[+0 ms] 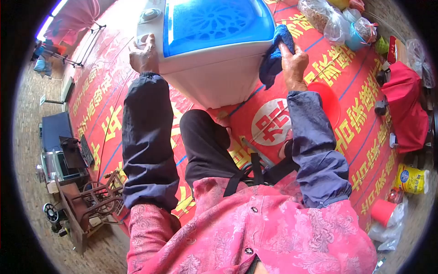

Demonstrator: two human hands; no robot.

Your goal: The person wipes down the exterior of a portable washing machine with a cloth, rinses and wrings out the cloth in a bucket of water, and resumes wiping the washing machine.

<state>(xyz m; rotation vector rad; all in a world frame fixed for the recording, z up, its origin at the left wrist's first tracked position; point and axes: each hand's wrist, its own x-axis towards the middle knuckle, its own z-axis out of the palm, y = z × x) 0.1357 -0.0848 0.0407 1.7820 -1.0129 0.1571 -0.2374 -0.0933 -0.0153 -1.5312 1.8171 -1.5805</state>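
A small white washing machine [210,75] with a see-through blue lid [219,23] stands in front of me at the top of the view. A round dial [149,15] sits on the left part of its top. My left hand [144,55] grips the near left corner of the machine, below the dial, its fingers curled at the edge. At the right side, my right hand [294,66] is closed on a dark blue cloth [272,64], which hangs against the machine's right edge. Part of that cloth is hidden by my fingers.
A red bucket [327,102] stands right of my right forearm. Red sheeting with yellow characters [107,123] covers the floor. Wooden chairs [86,201] and a dark screen [73,153] are at left. Plastic bags [326,20] and a red-covered object [404,105] lie along the right.
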